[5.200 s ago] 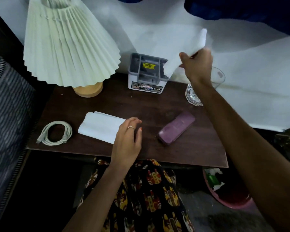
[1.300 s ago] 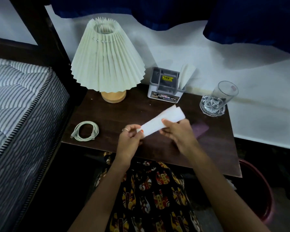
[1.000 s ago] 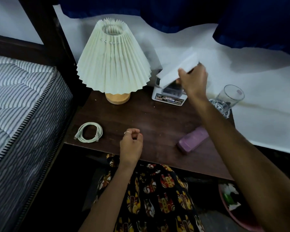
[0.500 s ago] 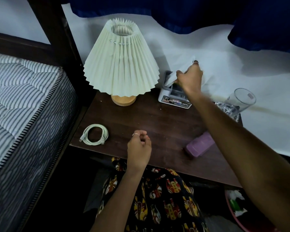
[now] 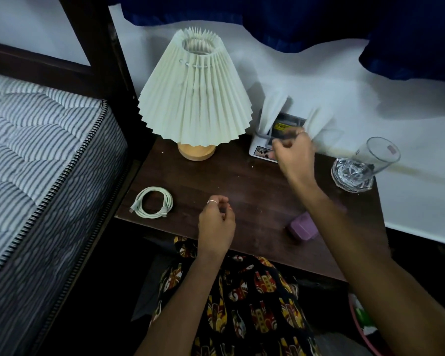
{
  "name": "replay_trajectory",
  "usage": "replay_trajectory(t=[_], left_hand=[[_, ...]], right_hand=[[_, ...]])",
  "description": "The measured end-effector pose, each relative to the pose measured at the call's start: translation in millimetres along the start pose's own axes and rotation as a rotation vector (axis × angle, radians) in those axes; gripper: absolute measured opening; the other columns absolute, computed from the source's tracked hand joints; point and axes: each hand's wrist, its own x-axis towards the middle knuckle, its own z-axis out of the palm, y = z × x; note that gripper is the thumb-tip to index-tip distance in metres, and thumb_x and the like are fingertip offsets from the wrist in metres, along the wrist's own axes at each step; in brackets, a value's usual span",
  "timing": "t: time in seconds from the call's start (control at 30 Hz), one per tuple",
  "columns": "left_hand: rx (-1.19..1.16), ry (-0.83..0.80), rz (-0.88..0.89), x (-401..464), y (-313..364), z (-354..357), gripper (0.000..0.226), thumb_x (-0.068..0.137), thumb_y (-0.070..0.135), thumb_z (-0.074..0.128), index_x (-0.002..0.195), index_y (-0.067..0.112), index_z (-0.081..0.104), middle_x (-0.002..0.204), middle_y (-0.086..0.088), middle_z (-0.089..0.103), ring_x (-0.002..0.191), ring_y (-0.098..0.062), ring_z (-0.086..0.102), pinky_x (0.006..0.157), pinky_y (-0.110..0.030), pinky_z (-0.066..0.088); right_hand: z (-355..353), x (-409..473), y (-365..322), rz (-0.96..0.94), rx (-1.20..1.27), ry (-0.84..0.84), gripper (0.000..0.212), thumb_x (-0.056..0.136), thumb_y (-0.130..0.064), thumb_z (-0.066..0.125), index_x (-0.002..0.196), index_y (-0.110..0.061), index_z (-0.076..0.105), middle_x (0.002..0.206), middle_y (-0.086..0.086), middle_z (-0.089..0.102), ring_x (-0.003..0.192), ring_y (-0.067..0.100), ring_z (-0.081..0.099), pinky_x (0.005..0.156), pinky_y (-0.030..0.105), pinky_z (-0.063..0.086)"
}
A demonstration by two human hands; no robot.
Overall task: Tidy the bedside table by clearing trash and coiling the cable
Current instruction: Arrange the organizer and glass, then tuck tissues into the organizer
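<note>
Right hand (image 5: 292, 155): raised in front of the grey organiser (image 5: 263, 147), fingers loosely curled, blurred; nothing visibly held.
Left hand (image 5: 216, 222): hovering at the front edge of the surface (image 5: 254, 186), fingers curled into a loose fist, empty.
Cable (image 5: 153, 202): coiled, flat on the front left corner.
Folded papers (image 5: 274, 109): standing upright in the organiser, one at each end.
Lamp (image 5: 195, 98): back left, beside the organiser.
Glass (image 5: 362, 165): back right corner.
Purple case (image 5: 302, 228): front right, partly hidden by the right forearm.
</note>
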Motion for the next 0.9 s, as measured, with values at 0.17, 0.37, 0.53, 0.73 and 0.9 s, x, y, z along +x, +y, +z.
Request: replay_trajectory(t=[0.17, 0.37, 0.53, 0.73, 0.9], left_hand=[[0.009, 0.094, 0.105, -8.0, 1.3, -14.0, 0.018, 0.089, 0.007, 0.053, 0.104, 0.015, 0.059, 0.101, -0.002, 0.065, 0.083, -0.012, 0.064, 0.075, -0.026, 0.052], [-0.002, 0.34, 0.141, -15.9, -1.3, -45.2, 0.02, 0.09, 0.009, 0.05, 0.108, 0.011, 0.058, 0.102, -0.005, 0.065, 0.087, -0.017, 0.063, 0.079, -0.03, 0.052], [-0.07, 0.565, 0.088, -22.5, -4.4, -67.4, 0.019, 0.092, 0.006, 0.046, 0.109, 0.008, 0.054, 0.103, -0.002, 0.057, 0.093, -0.015, 0.056, 0.077, -0.016, 0.04], [-0.261, 0.733, -0.076, -11.7, -15.8, -81.4, 0.022, 0.091, 0.003, 0.043, 0.113, 0.003, 0.049, 0.114, -0.01, 0.05, 0.095, -0.019, 0.054, 0.076, -0.01, 0.042], [-0.324, 0.747, -0.155, -3.5, -21.4, -84.3, 0.022, 0.093, 0.005, 0.043, 0.114, 0.005, 0.049, 0.12, -0.013, 0.05, 0.097, -0.02, 0.057, 0.077, -0.021, 0.045]], right_hand=[[22.5, -60.5, 14.0, -0.051, -0.003, -0.25, 0.014, 0.086, -0.003, 0.057, 0.091, -0.017, 0.057, 0.07, -0.002, 0.059, 0.057, 0.015, 0.061, 0.062, 0.024, 0.051], [61.0, -106.5, 12.2, -0.287, -0.262, -0.7, 0.028, 0.083, -0.009, 0.063, 0.11, -0.017, 0.063, 0.112, 0.006, 0.062, 0.1, 0.019, 0.06, 0.095, 0.034, 0.049], [84.2, -131.6, -4.2, -0.448, -0.376, -0.905, 0.045, 0.089, -0.023, 0.059, 0.133, -0.022, 0.048, 0.146, 0.008, 0.033, 0.13, 0.032, 0.041, 0.109, 0.041, 0.036], [113.4, -141.1, -17.3, -0.472, -0.454, -0.827, 0.047, 0.091, -0.034, 0.056, 0.137, -0.03, 0.044, 0.152, 0.013, 0.024, 0.132, 0.04, 0.033, 0.11, 0.044, 0.033], [123.5, -137.2, -21.4, -0.536, -0.484, -0.829, 0.037, 0.092, -0.022, 0.054, 0.129, -0.017, 0.052, 0.139, 0.012, 0.034, 0.127, 0.033, 0.034, 0.097, 0.048, 0.044]])
